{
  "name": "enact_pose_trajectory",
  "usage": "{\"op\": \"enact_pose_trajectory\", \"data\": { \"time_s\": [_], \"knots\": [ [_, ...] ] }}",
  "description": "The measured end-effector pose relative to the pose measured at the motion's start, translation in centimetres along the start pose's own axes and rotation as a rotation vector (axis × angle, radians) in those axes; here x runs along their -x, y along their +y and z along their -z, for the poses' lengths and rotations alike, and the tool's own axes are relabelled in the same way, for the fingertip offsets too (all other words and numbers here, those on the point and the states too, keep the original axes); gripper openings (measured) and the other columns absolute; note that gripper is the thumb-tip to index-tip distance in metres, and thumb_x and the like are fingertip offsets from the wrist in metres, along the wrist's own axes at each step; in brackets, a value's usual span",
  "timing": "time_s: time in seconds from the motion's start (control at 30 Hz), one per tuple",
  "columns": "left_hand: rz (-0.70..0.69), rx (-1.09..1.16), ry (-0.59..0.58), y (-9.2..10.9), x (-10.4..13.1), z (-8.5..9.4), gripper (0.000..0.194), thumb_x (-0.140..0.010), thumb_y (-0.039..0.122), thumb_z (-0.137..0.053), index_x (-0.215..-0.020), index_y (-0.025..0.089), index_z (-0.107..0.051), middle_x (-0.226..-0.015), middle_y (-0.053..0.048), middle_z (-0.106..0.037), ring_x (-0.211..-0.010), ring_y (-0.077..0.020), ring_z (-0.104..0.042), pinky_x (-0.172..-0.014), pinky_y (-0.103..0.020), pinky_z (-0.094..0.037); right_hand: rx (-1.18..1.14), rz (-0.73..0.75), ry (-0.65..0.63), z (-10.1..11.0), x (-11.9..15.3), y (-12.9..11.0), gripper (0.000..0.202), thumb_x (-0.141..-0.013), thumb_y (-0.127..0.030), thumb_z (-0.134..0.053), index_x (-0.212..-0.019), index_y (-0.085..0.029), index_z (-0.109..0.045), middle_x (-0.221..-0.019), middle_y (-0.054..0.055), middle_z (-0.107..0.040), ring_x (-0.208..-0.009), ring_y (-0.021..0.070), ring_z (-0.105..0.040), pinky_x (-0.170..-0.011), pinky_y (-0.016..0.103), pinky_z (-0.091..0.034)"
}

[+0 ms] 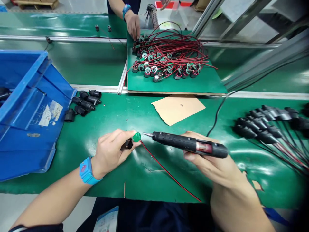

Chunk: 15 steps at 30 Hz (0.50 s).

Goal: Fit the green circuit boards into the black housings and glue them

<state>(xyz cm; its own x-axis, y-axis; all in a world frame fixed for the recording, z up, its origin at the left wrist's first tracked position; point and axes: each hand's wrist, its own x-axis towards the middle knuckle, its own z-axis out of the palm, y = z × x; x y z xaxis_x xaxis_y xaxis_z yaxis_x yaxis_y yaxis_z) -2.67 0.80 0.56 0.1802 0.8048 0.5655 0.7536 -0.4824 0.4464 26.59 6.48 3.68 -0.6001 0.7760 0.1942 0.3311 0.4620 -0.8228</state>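
Observation:
My left hand (112, 145), closed, holds a small dark component with a round green circuit board (136, 137) between thumb and fingers. From the board a thin red and black wire (166, 170) runs down to the right across the green mat. In my right hand (210, 161) lies a black pen-shaped tool (175, 140) with a pointed metal tip and a side window showing red inside. Its tip points left, just short of the board, apparently apart from it.
A blue bin (26, 129) stands left beside several black housings (84, 104). Wired black housings (263, 125) lie right. Ahead, a raised green board (173, 86) bears many wired components, touched by another person's hand (133, 24). Cardboard (180, 108) and a black cord (218, 112) are nearby.

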Motion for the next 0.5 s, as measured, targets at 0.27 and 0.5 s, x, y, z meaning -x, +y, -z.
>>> {"op": "enact_pose_trajectory", "data": {
  "time_s": [0.27, 0.5],
  "knots": [
    [-0.004, 0.006, -0.007, -0.05, 0.10, 0.10, 0.025, -0.095, 0.035, -0.071, -0.112, 0.019, -0.064, -0.079, 0.000, -0.072, -0.064, -0.0121, -0.065, -0.058, -0.023, -0.050, -0.027, -0.054, -0.058, -0.75, -0.23, -0.67, 0.020, -0.094, -0.042, -0.069, -0.095, -0.022, -0.066, -0.078, 0.000, -0.064, -0.063, 0.0124, -0.057, -0.057, 0.025, -0.045],
    [-0.014, 0.007, -0.006, -0.07, 0.17, -0.02, 0.027, -0.093, 0.034, -0.073, -0.112, 0.017, -0.064, -0.076, -0.001, -0.070, -0.061, -0.0127, -0.064, -0.056, -0.024, -0.049, 0.030, -0.065, -0.035, -0.96, -0.20, -1.02, 0.022, -0.094, -0.043, -0.069, -0.089, -0.022, -0.063, -0.077, -0.001, -0.064, -0.065, 0.0117, -0.059, -0.056, 0.023, -0.045]
  ]
}}
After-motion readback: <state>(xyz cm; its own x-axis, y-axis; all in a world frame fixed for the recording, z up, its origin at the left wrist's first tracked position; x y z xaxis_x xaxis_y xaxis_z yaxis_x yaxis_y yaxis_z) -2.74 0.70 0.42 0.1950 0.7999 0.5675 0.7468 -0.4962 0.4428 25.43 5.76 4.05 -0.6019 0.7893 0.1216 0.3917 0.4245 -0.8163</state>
